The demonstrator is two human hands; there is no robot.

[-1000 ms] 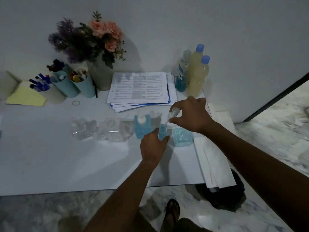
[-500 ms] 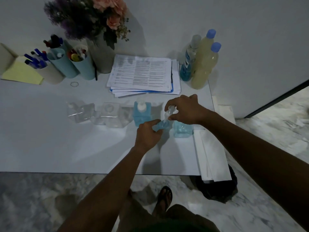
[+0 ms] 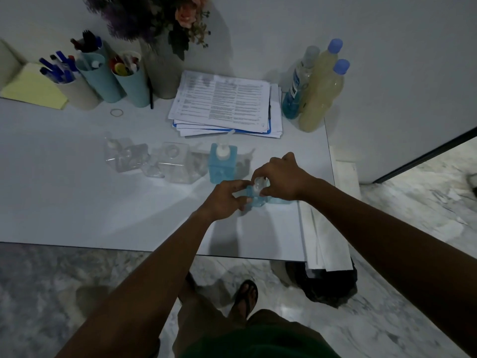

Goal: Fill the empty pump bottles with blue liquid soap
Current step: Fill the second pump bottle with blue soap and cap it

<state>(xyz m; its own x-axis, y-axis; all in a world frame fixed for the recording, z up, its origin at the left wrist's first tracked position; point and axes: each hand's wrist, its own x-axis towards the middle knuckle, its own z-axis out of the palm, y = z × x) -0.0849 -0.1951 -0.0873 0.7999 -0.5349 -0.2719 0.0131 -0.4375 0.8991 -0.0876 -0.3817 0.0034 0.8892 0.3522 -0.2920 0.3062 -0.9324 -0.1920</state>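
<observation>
Sandalled foot (image 3: 245,297) on the marble floor nearest, dark bag (image 3: 331,285) under the right end of the white table (image 3: 77,202). Hands are together over the table's front right part. Left hand (image 3: 223,200) is curled round the body of a small pump bottle (image 3: 256,202) holding blue soap. Right hand (image 3: 284,177) pinches the white pump top (image 3: 258,184) at its neck from above (screwed down or loose, cannot tell). Second blue bottle (image 3: 278,201) is mostly hidden under the right hand. Just behind stands a filled bottle (image 3: 221,167), upright, pump fitted. Left of it are clear empty bottles (image 3: 176,167), close together. Farther back lie a paper stack (image 3: 224,104) and a rubber band (image 3: 116,112). At the wall are a soap refill bottle (image 3: 296,91) part full of blue, yellow bottles (image 3: 322,94) touching it, pen cups (image 3: 103,78), a flower vase (image 3: 160,65) and a yellow notepad (image 3: 33,90)
</observation>
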